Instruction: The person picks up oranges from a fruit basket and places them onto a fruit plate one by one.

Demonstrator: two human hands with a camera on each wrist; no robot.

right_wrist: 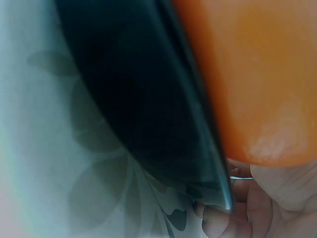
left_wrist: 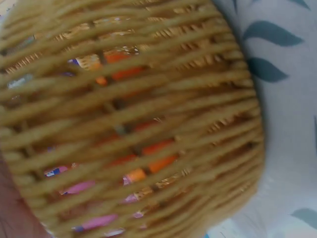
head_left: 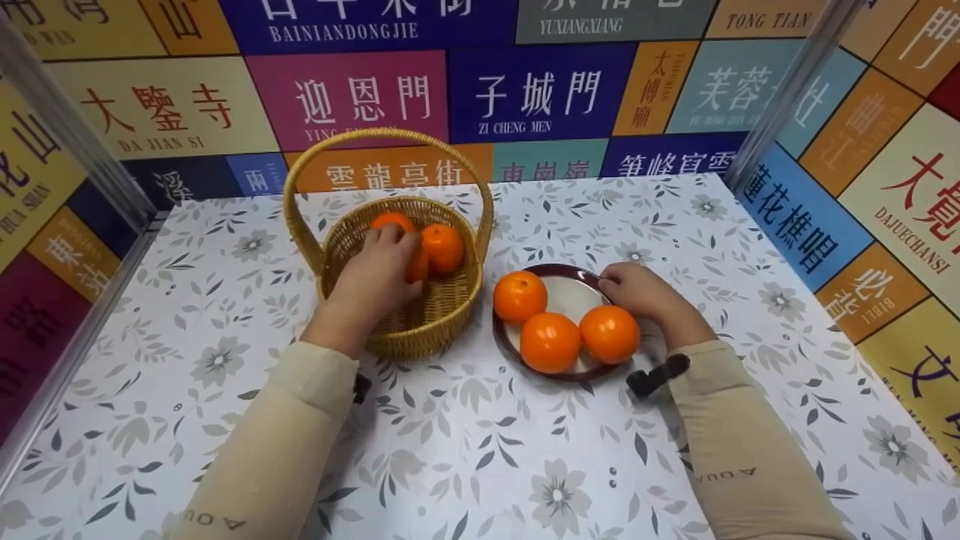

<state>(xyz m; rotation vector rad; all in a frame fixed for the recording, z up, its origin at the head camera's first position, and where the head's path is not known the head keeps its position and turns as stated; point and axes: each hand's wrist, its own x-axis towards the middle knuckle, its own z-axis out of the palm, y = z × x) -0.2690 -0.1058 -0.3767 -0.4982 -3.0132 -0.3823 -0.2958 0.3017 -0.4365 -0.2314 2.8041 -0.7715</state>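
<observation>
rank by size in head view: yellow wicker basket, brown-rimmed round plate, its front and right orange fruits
1. Yellow wicker basket
2. Brown-rimmed round plate
3. Front orange fruit and right orange fruit: too alike to rank

Head view: from above the near side of the worktop point(head_left: 465, 450), facing forward and down, far enough back to take in the basket point(head_left: 450, 322), the plate point(head_left: 564, 294) and the lettered wall point(head_left: 345, 97) behind.
Left wrist view: right up against the basket from outside, facing its woven side, which fills most of the frame.
Right wrist view: low and very near the plate's edge, an orange point(right_wrist: 262, 79) cut off by the frame.
Head and left wrist share: basket, printed worktop.
Head and right wrist share: plate, orange, right hand point(head_left: 637, 289), worktop.
</observation>
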